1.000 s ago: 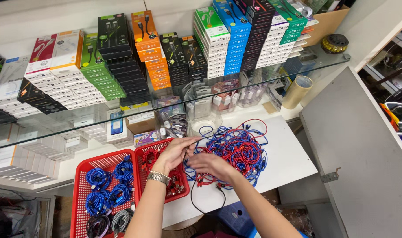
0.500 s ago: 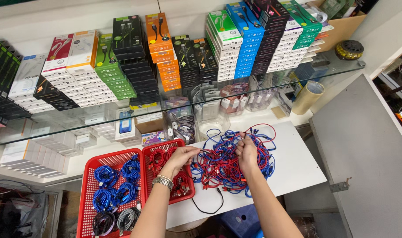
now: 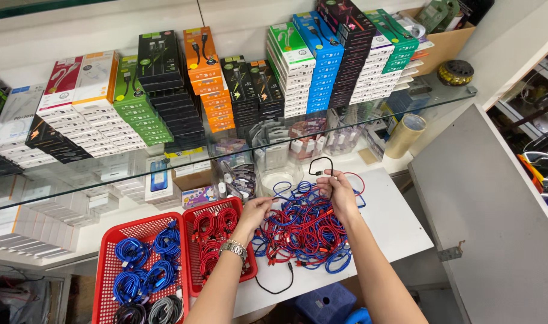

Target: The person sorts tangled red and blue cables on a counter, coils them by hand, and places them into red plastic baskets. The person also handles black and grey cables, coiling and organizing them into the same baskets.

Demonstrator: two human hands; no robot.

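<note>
- While scanning from the left: two red baskets on the white counter (image 3: pixel 400 234). Left basket (image 3: pixel 109 264) holds coiled blue cables, grey and black ones at its near end; right basket (image 3: pixel 241 207) holds coiled red cables.
- Left hand (image 3: pixel 254 211), watch on wrist, fingers curled into the near edge of the cable pile (image 3: pixel 304 231); looks like a pinch on a strand, exact grip unclear.
- Cable pile: red and blue, tangled, mid-counter, between both hands.
- Right hand (image 3: pixel 338 191) raised over the pile, pinching a black cable (image 3: pixel 319 165) that loops up above the fingers.
- Handling, my read: light, limp, snag-prone. Grab near a plug end and draw slowly; pulling mid-strand likely drags the whole heap.
- Glass shelf (image 3: pixel 442 96) above: slim flat boxes in leaning stacks, left to right white, green, black, orange, black, white-green, blue, black, green.
- Far right: tape roll (image 3: pixel 405 135) and a brown carton (image 3: pixel 442 42).
</note>
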